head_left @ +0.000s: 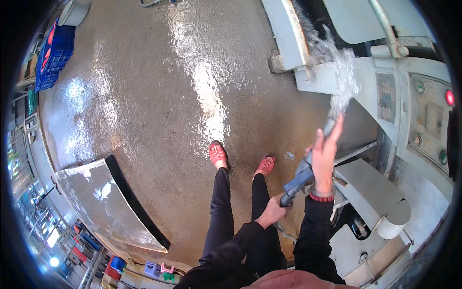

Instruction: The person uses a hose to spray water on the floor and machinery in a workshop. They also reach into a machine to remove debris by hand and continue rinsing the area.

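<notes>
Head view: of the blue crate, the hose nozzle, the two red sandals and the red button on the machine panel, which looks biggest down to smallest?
1. Blue crate
2. Hose nozzle, held by both hands
3. Red sandals, left and right: alike, unranked
4. Red button

The fisheye shrinks things near the rim, so the crate and button are unsure.

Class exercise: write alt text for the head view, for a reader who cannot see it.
Seen from above, a person grips a blue hose with the left hand and right hand, spraying water at a grey machine. Red sandals stand on the wet floor.

Workshop washdown: wet floor [159,96], grey machine [409,111].
</notes>
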`<state>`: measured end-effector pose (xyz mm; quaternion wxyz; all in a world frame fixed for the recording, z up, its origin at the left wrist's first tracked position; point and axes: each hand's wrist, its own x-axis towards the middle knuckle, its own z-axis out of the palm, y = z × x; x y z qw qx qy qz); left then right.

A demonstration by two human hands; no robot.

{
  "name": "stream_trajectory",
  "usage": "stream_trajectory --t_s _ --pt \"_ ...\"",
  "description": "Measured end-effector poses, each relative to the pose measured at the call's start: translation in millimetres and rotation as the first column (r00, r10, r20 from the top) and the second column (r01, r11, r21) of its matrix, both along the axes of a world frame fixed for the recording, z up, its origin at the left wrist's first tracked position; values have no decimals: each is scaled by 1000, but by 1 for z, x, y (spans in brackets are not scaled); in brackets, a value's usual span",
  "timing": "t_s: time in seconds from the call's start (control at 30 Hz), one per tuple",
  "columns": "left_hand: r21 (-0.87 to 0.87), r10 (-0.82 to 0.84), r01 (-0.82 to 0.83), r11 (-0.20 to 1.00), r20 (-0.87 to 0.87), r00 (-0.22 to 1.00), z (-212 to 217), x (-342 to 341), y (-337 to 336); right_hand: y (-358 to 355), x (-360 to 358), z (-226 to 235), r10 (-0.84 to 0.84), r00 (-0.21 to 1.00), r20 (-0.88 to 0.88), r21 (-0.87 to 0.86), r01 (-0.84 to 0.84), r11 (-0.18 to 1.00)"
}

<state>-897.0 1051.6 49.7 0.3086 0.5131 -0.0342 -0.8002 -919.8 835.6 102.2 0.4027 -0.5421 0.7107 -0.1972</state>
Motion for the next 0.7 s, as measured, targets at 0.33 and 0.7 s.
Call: stream_trajectory --t_s 0.33,0.7 --pt "-72 92 -92 993 -4 996 27 -8 -3 4 -14 18 170 984 -52 -127 -175 976" --pt "68 -47 46 997 10 999 41 -25 -8 -2 -39 21 84 997 -3 -9 -84 996"
